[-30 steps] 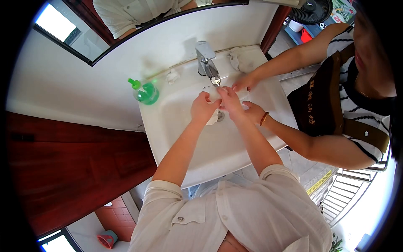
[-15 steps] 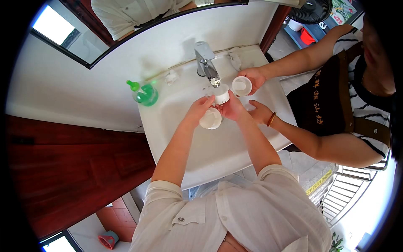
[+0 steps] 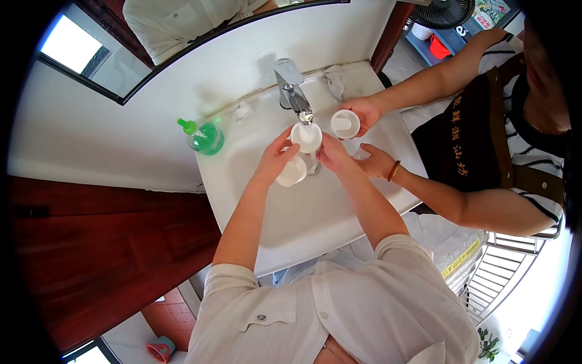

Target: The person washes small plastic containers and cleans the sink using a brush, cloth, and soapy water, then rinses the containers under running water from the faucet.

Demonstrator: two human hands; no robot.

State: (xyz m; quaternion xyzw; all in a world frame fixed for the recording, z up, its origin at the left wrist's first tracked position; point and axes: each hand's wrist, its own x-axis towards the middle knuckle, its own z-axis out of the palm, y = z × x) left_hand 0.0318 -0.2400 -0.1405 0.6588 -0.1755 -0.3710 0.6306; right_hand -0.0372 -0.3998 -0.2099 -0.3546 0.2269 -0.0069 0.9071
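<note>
Under the running faucet (image 3: 295,91), a small white cup (image 3: 306,138) faces up at the spout. My left hand (image 3: 276,156) grips a second white cup (image 3: 292,170) low in its palm, with its fingers at the left side of the first cup. The fingers of my right hand (image 3: 333,151) are closed on the right side of the cup under the spout. Beside it, a co-worker's hand (image 3: 362,114) holds another white cup (image 3: 345,124). The co-worker's other hand (image 3: 377,162), with a beaded bracelet, is just right of my right hand.
The white sink (image 3: 303,218) lies below our hands. A green soap bottle (image 3: 205,138) stands on its left rim. Crumpled white bits (image 3: 243,112) and a pale cloth (image 3: 334,82) rest along the back edge. A mirror hangs above. The co-worker's apron (image 3: 467,136) is at the right.
The white cups have come into clear view. The one between my hands has turned from sideways to mouth up under the spout. The co-worker's cup has shifted slightly in view.
</note>
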